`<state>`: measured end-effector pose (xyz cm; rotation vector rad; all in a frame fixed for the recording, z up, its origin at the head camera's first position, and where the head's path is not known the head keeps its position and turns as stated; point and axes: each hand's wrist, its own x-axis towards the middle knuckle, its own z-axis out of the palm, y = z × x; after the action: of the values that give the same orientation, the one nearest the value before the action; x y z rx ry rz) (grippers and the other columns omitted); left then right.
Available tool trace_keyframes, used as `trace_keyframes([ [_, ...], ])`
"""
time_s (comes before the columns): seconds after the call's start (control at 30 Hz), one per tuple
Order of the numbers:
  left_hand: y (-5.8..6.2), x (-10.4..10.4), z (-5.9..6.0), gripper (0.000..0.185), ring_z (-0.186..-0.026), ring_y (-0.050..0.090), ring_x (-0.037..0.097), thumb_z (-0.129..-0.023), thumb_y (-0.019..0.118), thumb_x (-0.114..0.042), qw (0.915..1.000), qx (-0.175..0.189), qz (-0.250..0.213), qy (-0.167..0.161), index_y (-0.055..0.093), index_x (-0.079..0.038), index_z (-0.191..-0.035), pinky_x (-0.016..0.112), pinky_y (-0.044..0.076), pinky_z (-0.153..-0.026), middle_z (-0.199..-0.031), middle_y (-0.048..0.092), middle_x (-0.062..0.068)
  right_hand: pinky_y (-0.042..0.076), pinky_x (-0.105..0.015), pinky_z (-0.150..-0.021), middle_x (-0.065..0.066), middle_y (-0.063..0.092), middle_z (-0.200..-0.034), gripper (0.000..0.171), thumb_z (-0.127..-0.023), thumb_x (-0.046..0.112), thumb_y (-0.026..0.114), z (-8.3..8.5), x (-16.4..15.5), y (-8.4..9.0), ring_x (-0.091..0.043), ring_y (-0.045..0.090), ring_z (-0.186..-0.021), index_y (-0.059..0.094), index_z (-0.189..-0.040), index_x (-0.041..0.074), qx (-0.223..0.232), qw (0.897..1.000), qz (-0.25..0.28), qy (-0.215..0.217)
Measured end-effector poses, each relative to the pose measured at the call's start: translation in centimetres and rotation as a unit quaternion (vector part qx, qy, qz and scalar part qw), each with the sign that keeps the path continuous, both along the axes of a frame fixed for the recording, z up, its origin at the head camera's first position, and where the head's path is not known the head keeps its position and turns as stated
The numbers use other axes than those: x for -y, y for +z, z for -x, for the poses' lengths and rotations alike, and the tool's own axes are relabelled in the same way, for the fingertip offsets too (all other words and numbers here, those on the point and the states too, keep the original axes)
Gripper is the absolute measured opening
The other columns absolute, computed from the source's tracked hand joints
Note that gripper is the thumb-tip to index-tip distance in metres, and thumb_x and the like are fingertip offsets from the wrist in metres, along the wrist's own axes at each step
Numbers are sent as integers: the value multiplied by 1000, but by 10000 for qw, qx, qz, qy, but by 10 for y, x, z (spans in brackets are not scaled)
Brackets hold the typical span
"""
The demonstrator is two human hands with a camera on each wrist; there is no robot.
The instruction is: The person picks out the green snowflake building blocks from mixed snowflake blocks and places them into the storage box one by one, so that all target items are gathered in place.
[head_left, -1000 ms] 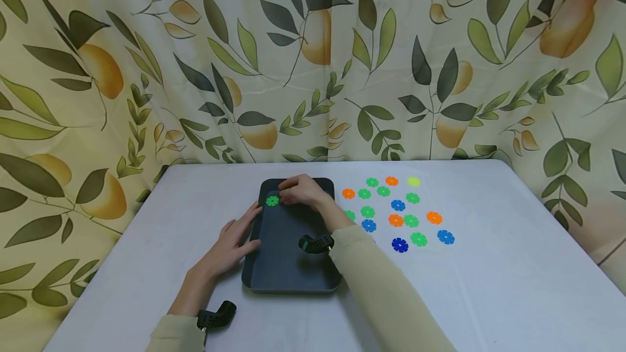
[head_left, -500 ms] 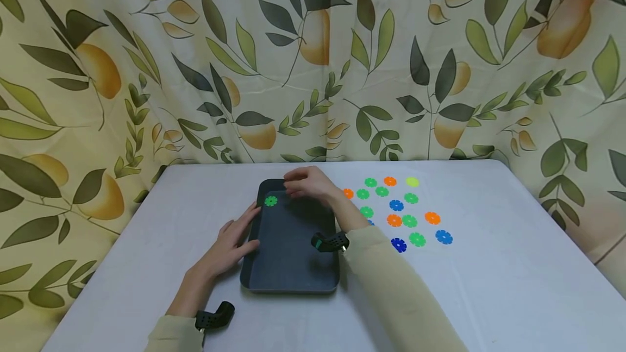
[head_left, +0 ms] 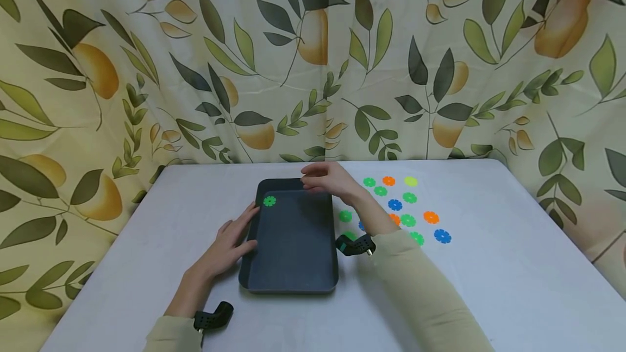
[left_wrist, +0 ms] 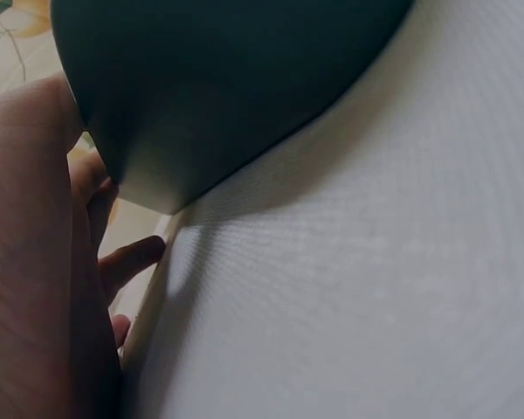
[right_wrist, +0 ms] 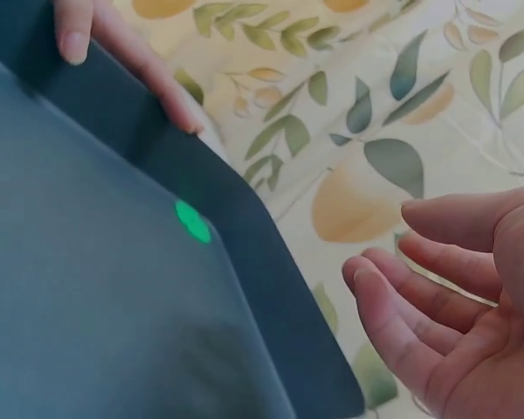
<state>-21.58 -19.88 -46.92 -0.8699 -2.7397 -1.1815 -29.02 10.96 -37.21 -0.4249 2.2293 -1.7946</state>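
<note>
A dark grey rectangular tray (head_left: 293,249) lies on the table, with one green flower-shaped disc (head_left: 269,201) in its far left corner. My left hand (head_left: 230,243) rests against the tray's left side, fingers and thumb extended along the rim. Over the tray's far right corner hovers my right hand (head_left: 330,181); in the right wrist view its fingers (right_wrist: 402,323) are loosely bent with nothing between them. That view also shows the green disc in the tray's corner. In the left wrist view the tray's outer wall (left_wrist: 218,96) stands beside the left hand.
Several flower-shaped discs lie on the white table (head_left: 513,265) right of the tray, among them a blue disc (head_left: 442,236), an orange disc (head_left: 431,217) and a yellow disc (head_left: 411,181). My right forearm covers some of them. A leaf-patterned curtain (head_left: 293,96) hangs behind.
My right hand has drawn away from near the green disc, moving right and up to the tray's far right corner. The green disc stays in place. The left hand holds its position.
</note>
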Motion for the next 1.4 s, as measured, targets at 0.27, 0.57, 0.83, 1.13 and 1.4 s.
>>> trace_keyframes([
  [0.27, 1, 2, 1, 72, -149, 24, 34, -96, 59, -20, 10000, -43, 3, -42, 27, -9, -160, 64, 8, -111, -167, 17, 9, 55, -40, -89, -25, 66, -123, 39, -98, 11, 66, -10, -30, 7, -35, 68, -106, 59, -133, -6, -46, 9994, -320, -95],
  [0.57, 1, 1, 1, 73, -149, 24, 34, -96, 59, -20, 10000, 29, 6, -38, 27, -10, -160, 64, 8, -111, -167, 17, 10, 51, -48, -94, -26, 64, -125, 42, -98, 15, 66, -19, -60, 7, -42, 64, -110, 58, -133, -7, -3, 9971, -746, -117],
  [0.83, 1, 1, 2, 72, -150, 24, 34, -96, 58, -19, 10000, 59, -43, -63, 26, -10, -160, 63, 8, -111, -167, 17, 10, 51, -47, -94, -27, 63, -125, 42, -98, 17, 65, -24, -79, 1, -41, 63, -109, 58, -133, -7, 103, 9949, -993, -130],
  [1.13, 0, 0, 3, 72, -149, 24, 35, -95, 58, -16, 10000, -7, -40, -52, 27, -8, -160, 64, 9, -110, -167, 18, 11, 53, -40, -92, -25, 62, -129, 45, -98, 17, 65, -30, -100, 0, -43, 62, -112, 57, -135, -7, 57, 9908, -1350, -74],
  [1.4, -1, 1, 3, 71, -149, 25, 36, -95, 58, -17, 10000, -54, -48, -50, 28, -6, -159, 65, 9, -110, -167, 18, 11, 53, -42, -93, -23, 61, -131, 48, -97, 15, 66, -36, -121, -1, -36, 65, -112, 54, -138, -7, 110, 9879, -1537, -199],
])
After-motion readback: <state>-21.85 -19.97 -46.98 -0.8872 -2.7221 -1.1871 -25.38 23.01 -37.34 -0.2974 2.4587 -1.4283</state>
